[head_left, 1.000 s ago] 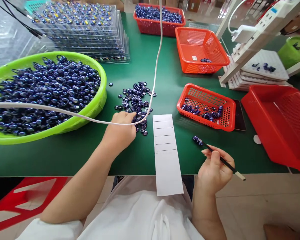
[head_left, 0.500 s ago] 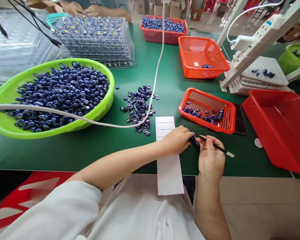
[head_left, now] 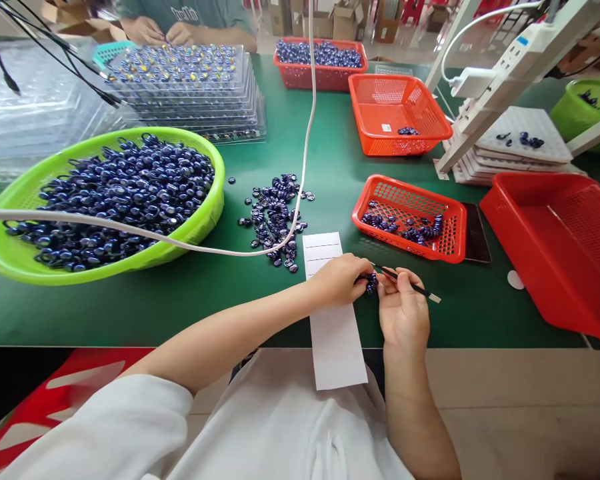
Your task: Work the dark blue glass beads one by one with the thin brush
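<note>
My left hand (head_left: 341, 279) is closed over the strip of white paper, its fingertips at a small cluster of glossy dark-blue pieces (head_left: 371, 285). Facing it, my right hand (head_left: 405, 310) grips black tweezers (head_left: 417, 288) with a pale end. The tweezers' tips point at my left fingers, and their contact with the pieces is too small to make out. Beneath my left wrist lies the white paper strip (head_left: 334, 340), marked with lines near its top and overhanging the table edge. A loose pile of similar dark-blue pieces (head_left: 275, 217) is spread left of the paper.
A green basket (head_left: 219, 200) heaped with dark looped pieces stands left. Red baskets (head_left: 460, 243) (head_left: 365, 143) and a deeper red bin (head_left: 535, 293) occupy the right. A white cable (head_left: 230, 253) crosses the table. Clear trays (head_left: 257, 127) are stacked behind; another person's hands (head_left: 180, 33) are beyond.
My right hand and the tweezers have shifted left, closer to my left hand. The dark-blue cluster now shows right at my left fingertips. The view has moved slightly.
</note>
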{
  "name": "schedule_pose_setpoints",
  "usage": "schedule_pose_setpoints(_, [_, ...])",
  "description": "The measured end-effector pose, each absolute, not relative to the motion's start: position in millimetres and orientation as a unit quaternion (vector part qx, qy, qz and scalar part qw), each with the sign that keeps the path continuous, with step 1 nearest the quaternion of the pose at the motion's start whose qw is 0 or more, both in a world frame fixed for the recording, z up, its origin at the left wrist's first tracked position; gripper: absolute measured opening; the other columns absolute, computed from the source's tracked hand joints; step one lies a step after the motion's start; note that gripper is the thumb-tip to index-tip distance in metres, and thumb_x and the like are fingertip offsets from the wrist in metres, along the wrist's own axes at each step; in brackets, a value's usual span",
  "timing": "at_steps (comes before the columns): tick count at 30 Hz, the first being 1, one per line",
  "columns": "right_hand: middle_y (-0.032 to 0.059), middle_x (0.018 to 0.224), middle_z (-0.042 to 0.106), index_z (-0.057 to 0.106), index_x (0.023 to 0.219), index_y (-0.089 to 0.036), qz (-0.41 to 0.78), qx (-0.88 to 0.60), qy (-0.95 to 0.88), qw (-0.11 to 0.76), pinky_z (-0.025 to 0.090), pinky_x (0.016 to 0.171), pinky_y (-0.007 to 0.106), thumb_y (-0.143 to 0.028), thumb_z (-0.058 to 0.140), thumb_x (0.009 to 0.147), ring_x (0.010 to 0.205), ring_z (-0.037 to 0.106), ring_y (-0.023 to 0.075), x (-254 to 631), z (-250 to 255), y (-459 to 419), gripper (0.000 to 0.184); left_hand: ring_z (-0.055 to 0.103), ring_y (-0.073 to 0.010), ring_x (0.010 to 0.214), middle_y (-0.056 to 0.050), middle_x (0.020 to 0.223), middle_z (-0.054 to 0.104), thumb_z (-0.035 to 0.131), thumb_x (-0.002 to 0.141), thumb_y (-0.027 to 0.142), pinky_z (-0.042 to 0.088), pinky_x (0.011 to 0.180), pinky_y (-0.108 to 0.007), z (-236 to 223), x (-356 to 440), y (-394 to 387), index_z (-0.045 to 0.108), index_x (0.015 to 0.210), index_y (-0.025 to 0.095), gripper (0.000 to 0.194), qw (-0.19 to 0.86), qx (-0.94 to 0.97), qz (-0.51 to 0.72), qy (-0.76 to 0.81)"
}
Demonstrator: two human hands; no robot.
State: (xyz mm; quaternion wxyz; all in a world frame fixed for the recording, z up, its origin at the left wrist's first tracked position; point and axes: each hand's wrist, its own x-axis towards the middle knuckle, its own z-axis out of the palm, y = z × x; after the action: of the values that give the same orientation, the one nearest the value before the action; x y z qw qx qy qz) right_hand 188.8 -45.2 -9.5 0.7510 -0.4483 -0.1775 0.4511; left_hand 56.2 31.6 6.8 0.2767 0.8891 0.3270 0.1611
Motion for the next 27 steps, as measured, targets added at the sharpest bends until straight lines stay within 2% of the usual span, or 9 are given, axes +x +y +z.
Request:
schedule_pose_setpoints(6, [0.0010,0.088,0.073,0.063,0.093,-0.020,0.388,-0.472,-0.212,0.763,0.056,0.093,0.042,-0.035,0.074,0.084,0.078,0.072,0.0152,189,-9,-53,0.020,0.061,-0.0235,0.098,-0.010,0.103,0.068,0.051,0.088,0.010,0.051,0.083,-0.035,14,47,24,0.060,0.107,0.015,0.022,0.241,0.892,0.167,0.345])
schedule_pose_setpoints(9, [0.0012,0.089,0.073,0.063,0.094,-0.020,0.332,-0.494,-0.219,0.773,0.055,0.095,0.045,-0.035,0.072,0.086,0.078,0.073,0.0163,194,-10,-62,0.019,0.061,-0.0241,0.095,-0.010,0.101,0.067,0.055,0.094,0.025,0.050,0.081,-0.036,18,42,12,0.058,0.105,0.015,0.016,0.228,0.892,0.175,0.348])
schedule_pose_setpoints(13, [0.0014,0.088,0.072,0.063,0.094,-0.020,0.289,-0.506,-0.227,0.780,0.056,0.093,0.042,-0.032,0.072,0.086,0.077,0.073,0.0159,197,-11,-73,0.017,0.061,-0.0270,0.089,-0.010,0.095,0.067,0.068,0.087,0.049,0.049,0.074,-0.038,20,41,1,0.058,0.100,0.014,0.038,0.208,0.895,0.130,0.372])
schedule_pose_setpoints(15, [0.0015,0.088,0.072,0.063,0.093,-0.019,0.279,-0.505,-0.232,0.783,0.056,0.091,0.041,-0.031,0.072,0.087,0.076,0.072,0.0159,195,-11,-74,0.016,0.061,-0.0286,0.087,-0.011,0.092,0.067,0.070,0.084,0.052,0.049,0.072,-0.039,21,45,-2,0.058,0.098,0.013,0.043,0.198,0.898,0.102,0.380])
schedule_pose_setpoints(17, [0.0014,0.087,0.072,0.063,0.092,-0.019,0.273,-0.508,-0.236,0.782,0.057,0.089,0.041,-0.031,0.072,0.086,0.076,0.072,0.0160,193,-11,-74,0.016,0.061,-0.0288,0.086,-0.011,0.091,0.067,0.070,0.086,0.046,0.048,0.072,-0.039,21,50,-2,0.058,0.097,0.013,0.036,0.189,0.901,0.085,0.381])
schedule_pose_setpoints(21, [0.0011,0.088,0.072,0.062,0.092,-0.020,0.272,-0.518,-0.236,0.776,0.057,0.087,0.042,-0.031,0.072,0.086,0.075,0.072,0.0161,192,-11,-73,0.017,0.062,-0.0264,0.088,-0.010,0.091,0.067,0.059,0.090,0.023,0.049,0.073,-0.037,20,54,-2,0.059,0.098,0.015,0.011,0.180,0.906,0.090,0.372])
schedule_pose_setpoints(27, [0.0004,0.089,0.072,0.063,0.091,-0.020,0.273,-0.509,-0.250,0.777,0.058,0.084,0.040,-0.031,0.072,0.086,0.074,0.072,0.0163,193,-12,-74,0.015,0.063,-0.0244,0.091,-0.009,0.095,0.069,0.057,0.087,0.014,0.051,0.079,-0.036,20,43,8,0.060,0.103,0.016,0.016,0.214,0.900,0.111,0.363])
